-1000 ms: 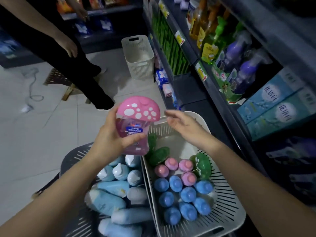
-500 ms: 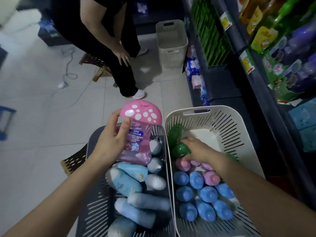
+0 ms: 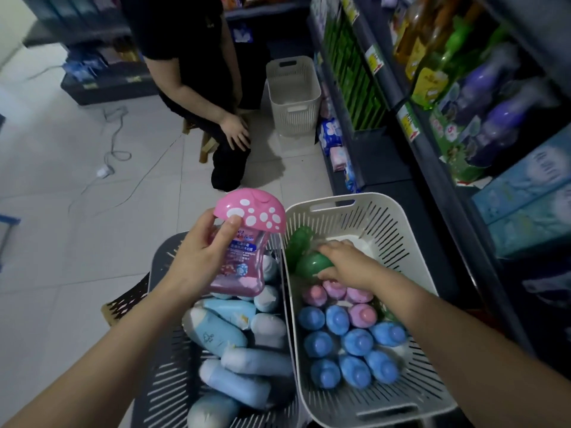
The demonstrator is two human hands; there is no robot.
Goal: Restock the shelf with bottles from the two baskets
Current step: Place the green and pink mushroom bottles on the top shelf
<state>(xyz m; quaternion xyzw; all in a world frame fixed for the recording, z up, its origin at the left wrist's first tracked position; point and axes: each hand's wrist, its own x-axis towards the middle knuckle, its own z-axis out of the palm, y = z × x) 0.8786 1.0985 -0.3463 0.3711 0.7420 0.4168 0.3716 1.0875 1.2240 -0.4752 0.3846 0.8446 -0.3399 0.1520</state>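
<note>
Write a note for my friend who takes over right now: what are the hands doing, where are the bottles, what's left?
Left hand holds the pink mushroom-cap bottle above the grey basket.
Right hand curls round a green bottle inside the white basket.
Light blue bottles lie in the grey basket; blue-capped bottles and pink-capped bottles stand in the white one.
Done: one bottle lifted out.
Left: shelve both, then move the rest onto the shelf.
</note>
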